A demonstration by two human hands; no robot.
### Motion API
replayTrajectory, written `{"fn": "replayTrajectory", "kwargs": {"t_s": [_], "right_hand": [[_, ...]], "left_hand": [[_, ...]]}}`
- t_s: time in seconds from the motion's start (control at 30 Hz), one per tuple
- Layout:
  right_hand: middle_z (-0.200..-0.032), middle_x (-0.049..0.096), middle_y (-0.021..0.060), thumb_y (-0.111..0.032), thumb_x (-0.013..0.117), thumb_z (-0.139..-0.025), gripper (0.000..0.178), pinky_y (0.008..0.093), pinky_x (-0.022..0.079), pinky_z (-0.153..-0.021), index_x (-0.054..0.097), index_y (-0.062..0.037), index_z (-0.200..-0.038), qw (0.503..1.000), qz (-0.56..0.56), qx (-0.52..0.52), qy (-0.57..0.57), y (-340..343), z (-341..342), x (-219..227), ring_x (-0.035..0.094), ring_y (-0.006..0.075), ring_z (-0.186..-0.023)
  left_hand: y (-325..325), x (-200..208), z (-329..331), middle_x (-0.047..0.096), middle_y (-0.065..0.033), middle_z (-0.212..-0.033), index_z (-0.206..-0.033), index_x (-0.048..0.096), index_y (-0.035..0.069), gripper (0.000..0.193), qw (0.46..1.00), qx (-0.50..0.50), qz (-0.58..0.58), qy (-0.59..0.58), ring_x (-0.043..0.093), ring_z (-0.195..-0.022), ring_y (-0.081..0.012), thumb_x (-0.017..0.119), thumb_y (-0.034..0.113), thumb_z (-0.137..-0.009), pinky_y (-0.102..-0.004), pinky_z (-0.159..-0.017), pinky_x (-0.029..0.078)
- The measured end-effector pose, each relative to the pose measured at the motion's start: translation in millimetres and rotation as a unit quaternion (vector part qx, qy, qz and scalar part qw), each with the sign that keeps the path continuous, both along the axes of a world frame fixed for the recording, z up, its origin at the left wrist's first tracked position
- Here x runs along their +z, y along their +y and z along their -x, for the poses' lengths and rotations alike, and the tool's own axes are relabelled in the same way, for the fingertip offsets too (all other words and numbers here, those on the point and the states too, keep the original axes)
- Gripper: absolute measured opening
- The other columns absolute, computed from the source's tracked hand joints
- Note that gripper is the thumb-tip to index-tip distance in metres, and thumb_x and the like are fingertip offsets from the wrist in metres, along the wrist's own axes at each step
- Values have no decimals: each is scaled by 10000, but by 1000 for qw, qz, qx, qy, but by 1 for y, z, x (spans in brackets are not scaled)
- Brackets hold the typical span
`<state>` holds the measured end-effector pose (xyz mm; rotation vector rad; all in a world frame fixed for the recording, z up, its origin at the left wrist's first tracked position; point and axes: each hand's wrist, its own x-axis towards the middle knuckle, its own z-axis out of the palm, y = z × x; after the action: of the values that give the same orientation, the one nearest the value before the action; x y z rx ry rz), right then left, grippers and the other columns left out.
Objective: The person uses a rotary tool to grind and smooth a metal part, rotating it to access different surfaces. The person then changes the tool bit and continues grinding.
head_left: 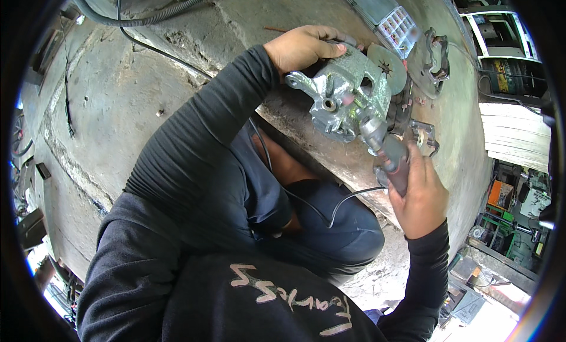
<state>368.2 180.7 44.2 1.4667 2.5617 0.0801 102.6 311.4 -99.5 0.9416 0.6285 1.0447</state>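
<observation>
Worn concrete: a rough grey slab point(94, 118) spreads around me, its chipped edge passing beneath the work.
Casting: a silvery, angular cast-metal body point(345, 79) with a bored lug sits between my hands, over the slab; I cannot tell how much of it rests there.
Parts box: a clear plastic case with small compartments point(398, 30) lies beyond the casting.
Power tool: a dark-bodied, silver-headed hand tool point(396, 164) points at the casting's lower right; blur hides whether they touch.
Right grip: my bare right grip point(421, 194) is wrapped around the tool's body.
Left grip: my bare left grip point(303, 47) grasps the casting's upper edge, thumb on top.
Bracket: a grey, openwork metal piece point(436, 56) lies beyond, to the right.
Kick risk: the head could catch on an edge or hole and jump, twisting the casting out of my one-sided hold.
Finger risk: a slip across the face could reach my left thumb.
Cord: the thin black cable point(367, 191) loops over my knee; shifting my leg could tug the tool off line.
</observation>
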Motion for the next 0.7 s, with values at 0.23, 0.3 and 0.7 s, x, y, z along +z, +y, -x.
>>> {"fn": "replayTrajectory", "kwargs": {"t_s": [0.23, 0.3, 0.7], "right_hand": [[-1087, 560, 155, -116, 820, -659, 886, 429, 537, -755, 399, -39, -1434, 999, 19, -31, -38, -15, 10, 11, 615, 353, -936], [-1088, 561, 152, -112, 821, -653, 882, 424, 535, -753, 411, -43, -1431, 998, 17, -28, -54, -16, 12, 17, 613, 346, -931], [-1071, 581, 142, -73, 820, -623, 871, 420, 531, -750, 452, -62, -1412, 999, -3, 1, -33, -2, 10, 17, 622, 333, -924]], "left_hand": [[0, -1, -1, 677, -93, -1097, -1291, 575, -31, 374, 999, 24, -9, 28, 655, -962, -142, 612, 181, -986, -270, -860, 530], [0, -1, -1, 676, -93, -1098, -1290, 576, -30, 371, 999, 25, -8, 26, 656, -960, -142, 611, 178, -985, -270, -855, 531], [-1, 1, -1, 670, -95, -1113, -1309, 565, -26, 377, 1000, 1, 1, -9, 651, -977, -141, 596, 177, -994, -268, -867, 527]]}}
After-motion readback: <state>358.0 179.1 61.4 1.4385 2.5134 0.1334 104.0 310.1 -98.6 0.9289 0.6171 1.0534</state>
